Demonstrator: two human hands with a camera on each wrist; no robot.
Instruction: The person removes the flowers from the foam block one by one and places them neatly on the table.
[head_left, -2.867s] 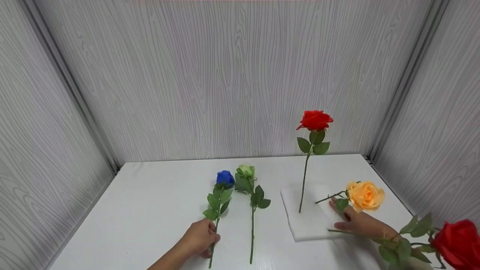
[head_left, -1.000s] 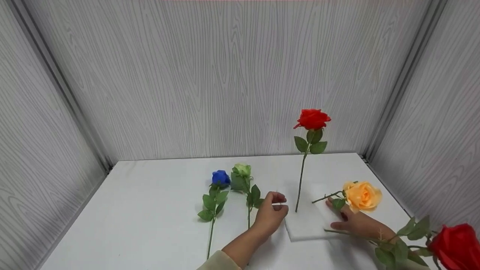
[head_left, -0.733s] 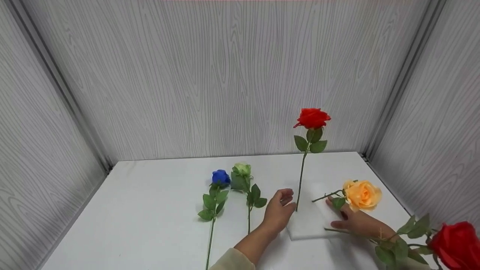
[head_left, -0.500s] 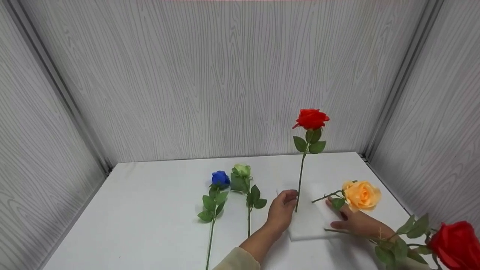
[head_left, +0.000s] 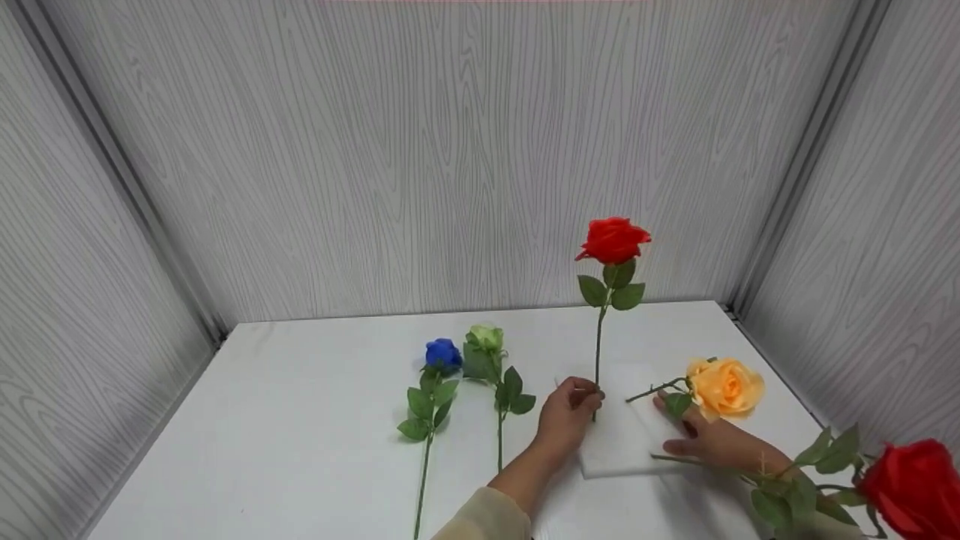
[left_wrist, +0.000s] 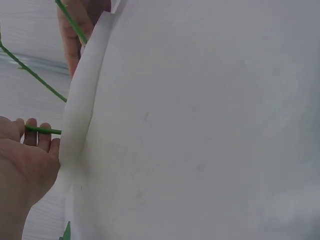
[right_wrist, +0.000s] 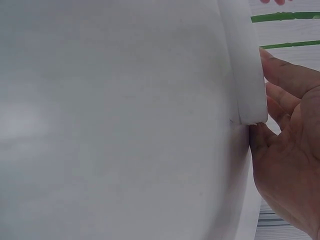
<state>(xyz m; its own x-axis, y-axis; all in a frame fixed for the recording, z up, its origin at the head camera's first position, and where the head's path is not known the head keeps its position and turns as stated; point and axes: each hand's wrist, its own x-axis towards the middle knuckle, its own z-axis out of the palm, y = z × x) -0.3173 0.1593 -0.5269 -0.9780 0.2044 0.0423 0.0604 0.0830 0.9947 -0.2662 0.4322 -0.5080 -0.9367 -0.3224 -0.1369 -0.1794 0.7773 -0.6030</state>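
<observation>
A red rose (head_left: 613, 240) stands upright with its stem foot in a white foam block (head_left: 622, 454) on the table. My left hand (head_left: 591, 395) pinches the stem low down; in the left wrist view its fingers (left_wrist: 37, 140) curl round the green stem (left_wrist: 45, 131) beside the block's edge (left_wrist: 82, 105). My right hand (head_left: 701, 441) lies flat on the block's right side, its straight fingers (right_wrist: 285, 80) against the foam (right_wrist: 245, 65). An orange rose (head_left: 725, 386) lies just over that hand.
A blue rose (head_left: 443, 353) and a pale green rose (head_left: 487, 339) lie side by side on the white table (head_left: 300, 420), left of my left hand. Another red rose (head_left: 911, 487) lies at the bottom right corner. Grey panelled walls close in three sides.
My left hand let go of the blue rose's stem, moved right and took hold of the upright red rose's stem. That rose now leans slightly left. My right hand stayed put.
</observation>
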